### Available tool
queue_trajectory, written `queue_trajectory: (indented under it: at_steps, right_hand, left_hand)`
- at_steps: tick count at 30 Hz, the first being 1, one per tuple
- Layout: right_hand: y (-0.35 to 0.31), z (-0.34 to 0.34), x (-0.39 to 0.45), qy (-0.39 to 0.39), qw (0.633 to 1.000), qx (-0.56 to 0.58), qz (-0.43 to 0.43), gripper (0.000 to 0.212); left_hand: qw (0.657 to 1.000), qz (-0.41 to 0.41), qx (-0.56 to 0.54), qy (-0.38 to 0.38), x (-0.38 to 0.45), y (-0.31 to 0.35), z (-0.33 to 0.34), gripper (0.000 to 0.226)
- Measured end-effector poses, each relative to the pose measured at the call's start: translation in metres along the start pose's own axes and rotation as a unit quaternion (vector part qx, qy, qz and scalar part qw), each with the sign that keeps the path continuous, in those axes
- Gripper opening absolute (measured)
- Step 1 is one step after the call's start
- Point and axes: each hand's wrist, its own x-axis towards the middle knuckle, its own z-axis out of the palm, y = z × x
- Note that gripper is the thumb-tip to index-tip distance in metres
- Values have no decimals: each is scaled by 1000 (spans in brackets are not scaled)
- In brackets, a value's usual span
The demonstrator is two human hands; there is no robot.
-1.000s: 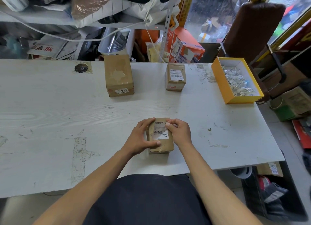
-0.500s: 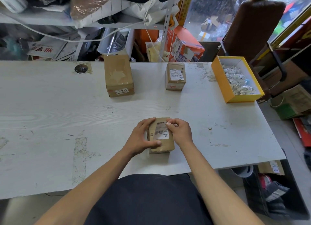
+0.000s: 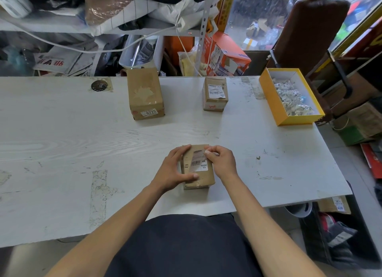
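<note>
A small brown cardboard box [image 3: 203,177] with a white shipping label [image 3: 198,163] lies on the white table [image 3: 82,144] just in front of me. My left hand [image 3: 174,169] grips its left side, thumb across the near top. My right hand [image 3: 222,162] sits at the box's far right corner, its thumb and fingers pinching the label's upper right corner.
Farther back stand a bigger brown box [image 3: 145,93] marked 0275 and a small labelled box [image 3: 215,93]. A yellow tray [image 3: 268,94] with paper scraps sits at the right edge. Cluttered shelves rise behind the table; a brown chair [image 3: 310,30] is at the right.
The hands and box have barely moved. The right fingers have shifted slightly at the label's corner.
</note>
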Motion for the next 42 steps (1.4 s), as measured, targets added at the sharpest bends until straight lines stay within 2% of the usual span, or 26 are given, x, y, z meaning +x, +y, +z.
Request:
queue_trajectory:
  at_steps: [42]
  right_hand:
    - [10,0,8,-20,999,21,15,16]
  left_hand:
    - [1000,8,0,-2,0,1,-1,92]
